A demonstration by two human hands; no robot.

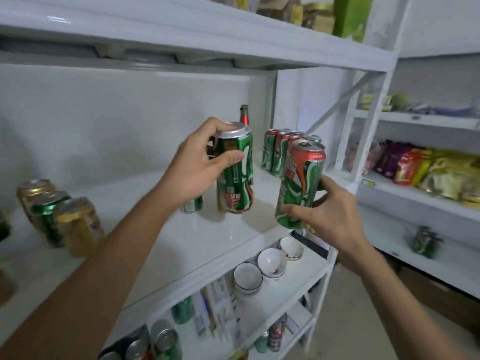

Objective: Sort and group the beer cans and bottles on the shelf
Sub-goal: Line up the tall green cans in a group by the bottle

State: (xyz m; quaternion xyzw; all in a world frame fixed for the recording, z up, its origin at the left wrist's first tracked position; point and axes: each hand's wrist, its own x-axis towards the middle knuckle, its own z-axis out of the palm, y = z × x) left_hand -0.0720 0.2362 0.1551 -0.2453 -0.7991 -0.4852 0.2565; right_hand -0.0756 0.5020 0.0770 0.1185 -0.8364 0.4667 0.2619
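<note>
Green-and-red aluminium beer can (235,168), long axis upright and leaning slightly, silver top up, is gripped near its rim by the left hand (193,166), fingers (230,158) curled round it above the white shelf (161,229). Just right, the right hand (328,213) clasps a second red-topped green can (301,184), tilted with its top towards the back. Behind stands a cluster of matching cans (279,152) and a red-necked bottle (244,115); gold and green cans (59,216) stand far left.

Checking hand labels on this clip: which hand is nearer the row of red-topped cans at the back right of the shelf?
Right. The right hand holds a can just in front of the row; the left hand is farther left.
</note>
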